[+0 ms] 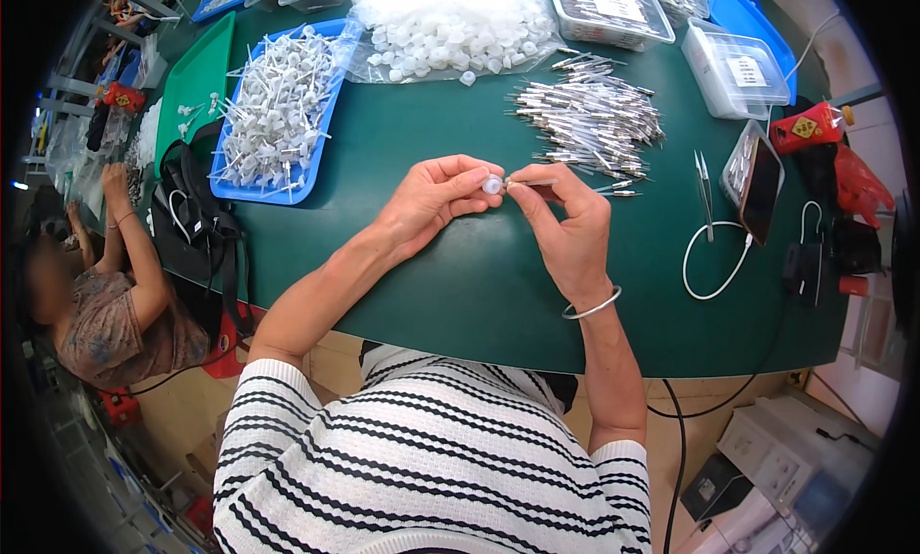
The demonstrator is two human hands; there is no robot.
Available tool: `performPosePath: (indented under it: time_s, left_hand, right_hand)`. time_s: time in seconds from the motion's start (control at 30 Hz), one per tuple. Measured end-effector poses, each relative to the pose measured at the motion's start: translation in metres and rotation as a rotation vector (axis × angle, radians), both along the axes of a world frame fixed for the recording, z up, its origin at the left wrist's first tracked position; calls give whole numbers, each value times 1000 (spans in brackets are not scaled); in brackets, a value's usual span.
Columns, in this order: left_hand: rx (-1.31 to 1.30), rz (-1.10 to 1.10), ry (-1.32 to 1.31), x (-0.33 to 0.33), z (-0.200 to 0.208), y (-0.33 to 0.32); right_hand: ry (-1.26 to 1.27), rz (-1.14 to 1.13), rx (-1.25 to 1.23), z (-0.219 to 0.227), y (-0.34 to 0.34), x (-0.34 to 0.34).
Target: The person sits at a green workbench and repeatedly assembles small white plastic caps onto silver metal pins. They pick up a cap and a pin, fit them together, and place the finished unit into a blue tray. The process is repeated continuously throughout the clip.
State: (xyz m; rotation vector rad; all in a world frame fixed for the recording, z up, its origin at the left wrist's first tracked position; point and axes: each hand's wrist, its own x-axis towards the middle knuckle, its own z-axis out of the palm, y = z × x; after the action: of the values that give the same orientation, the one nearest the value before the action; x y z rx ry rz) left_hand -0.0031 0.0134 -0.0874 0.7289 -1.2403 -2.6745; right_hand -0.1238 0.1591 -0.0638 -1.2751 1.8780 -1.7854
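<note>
Now | left hand (pixel 436 197) pinches small white plastic cap (pixel 492 184) | right hand (pixel 567 219) pinches thin metal pin (pixel 525 182) | middle of frame | pin could slip, miss cap

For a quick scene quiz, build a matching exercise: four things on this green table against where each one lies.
Things:
1. small white plastic cap
2. heap of thin metal pins
3. white plastic stemmed parts
4. metal tweezers

Places:
A. piled in the blue tray
B. pinched in the left hand, at the right hand
C. loose on the table, beyond the hands
D. right of the hands, beside a white cable loop

Pairs: 1-B, 2-C, 3-A, 4-D
</note>
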Motion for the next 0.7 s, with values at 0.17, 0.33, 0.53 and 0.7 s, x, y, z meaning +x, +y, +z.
performPosePath:
  time_s: [0.17,0.33,0.53,0.7]
  left_hand:
    - [31,-20,3,0,-1,-1]
    - [42,-31,-8,0,-1,-1]
    - [42,-39,-10,-1,0,-1]
    - [41,-38,-7,0,0,-1]
  right_hand:
    - [-7,20,-4,1,0,0]
    - [-28,20,-5,1,0,0]
    - [-19,3,-12,0,0,1]
    - [61,-18,-3,1,0,2]
